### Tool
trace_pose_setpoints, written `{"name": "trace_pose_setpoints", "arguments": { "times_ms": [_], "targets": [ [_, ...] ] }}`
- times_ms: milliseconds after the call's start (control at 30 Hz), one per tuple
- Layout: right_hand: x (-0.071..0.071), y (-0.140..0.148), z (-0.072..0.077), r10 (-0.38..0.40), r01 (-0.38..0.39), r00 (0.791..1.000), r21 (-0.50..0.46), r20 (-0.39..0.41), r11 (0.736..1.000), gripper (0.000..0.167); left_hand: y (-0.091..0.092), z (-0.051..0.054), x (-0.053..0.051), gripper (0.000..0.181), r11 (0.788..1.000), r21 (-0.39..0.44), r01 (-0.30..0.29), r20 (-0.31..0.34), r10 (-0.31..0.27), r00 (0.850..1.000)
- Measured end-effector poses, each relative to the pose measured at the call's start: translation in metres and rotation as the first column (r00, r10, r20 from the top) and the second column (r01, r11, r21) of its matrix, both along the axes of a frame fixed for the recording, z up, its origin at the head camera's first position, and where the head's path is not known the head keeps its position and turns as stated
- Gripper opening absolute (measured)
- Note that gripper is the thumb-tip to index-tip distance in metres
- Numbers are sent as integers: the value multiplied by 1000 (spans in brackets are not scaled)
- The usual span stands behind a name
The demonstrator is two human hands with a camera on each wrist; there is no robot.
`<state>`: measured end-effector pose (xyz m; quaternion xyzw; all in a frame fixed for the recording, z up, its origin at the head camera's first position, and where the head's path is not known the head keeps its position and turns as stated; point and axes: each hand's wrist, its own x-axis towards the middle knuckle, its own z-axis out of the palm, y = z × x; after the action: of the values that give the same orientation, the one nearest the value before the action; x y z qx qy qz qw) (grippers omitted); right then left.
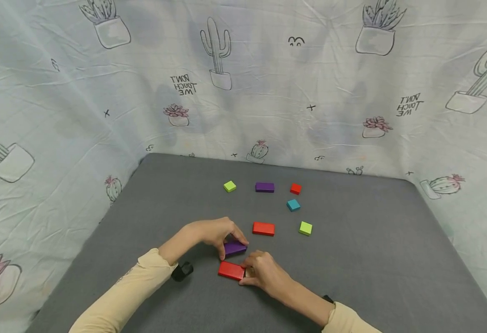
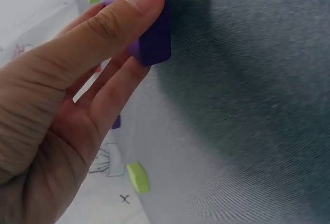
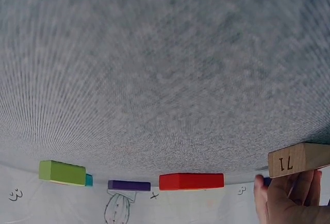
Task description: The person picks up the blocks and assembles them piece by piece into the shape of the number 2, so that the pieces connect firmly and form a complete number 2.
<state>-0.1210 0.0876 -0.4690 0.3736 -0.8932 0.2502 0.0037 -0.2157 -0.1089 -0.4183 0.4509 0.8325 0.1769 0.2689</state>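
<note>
Left grip (image 1: 216, 231) pinches the purple block (image 1: 235, 249), the nearby right grip (image 1: 267, 274) a wooden block (image 3: 304, 157) — both likely light, stiff, best held by opposite sides.

On the gray tabletop (image 1: 364, 259) we see a far purple block (image 1: 265, 187) between a lime block (image 1: 229, 186) and a small red block (image 1: 296, 188); nearer, we find a blue block (image 1: 293, 205), a long red block (image 1: 263, 228) and another lime block (image 1: 305, 228). Behind hangs white cactus-print cloth (image 1: 264, 111).

Cloth (image 1: 260, 106) reads "DON'T TOUCH ME"; wooden block (image 3: 301, 159), digits.
</note>
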Motion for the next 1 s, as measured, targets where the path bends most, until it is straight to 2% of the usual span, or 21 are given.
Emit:
{"name": "trace_pose_setpoints", "arguments": {
  "times_ms": [167, 433, 633, 733, 833, 1000],
  "targets": [
    [0, 0, 1, 2, -2, 1000, -3, 19, 1000, 28, -1, -5, 2, 66, 1000, -12, 4, 26, -3, 1000],
    [0, 0, 1, 8, -8, 1000, -14, 18, 1000, 28, -2, -8, 3, 70, 999, -15, -36, 75, 37, 996],
    [0, 0, 1, 3, -3, 1000, -11, 13, 1000, 29, -3, -9, 4, 73, 994, 2, -108, 183, 106, 977],
    [0, 0, 1, 2, -2, 1000, -10, 14, 1000, 29, -5, -9, 5, 69, 990, 21, -143, 212, 135, 968],
    [0, 0, 0, 0, 0, 1000, -16, 19, 1000, 29, -7, -8, 5, 64, 988, 30, -151, 205, 142, 969],
    [0, 0, -1, 1, 0, 1000, -21, 15, 1000, 30, -7, -8, 7, 61, 991, 35, -132, 186, 123, 975]
  ]
}}
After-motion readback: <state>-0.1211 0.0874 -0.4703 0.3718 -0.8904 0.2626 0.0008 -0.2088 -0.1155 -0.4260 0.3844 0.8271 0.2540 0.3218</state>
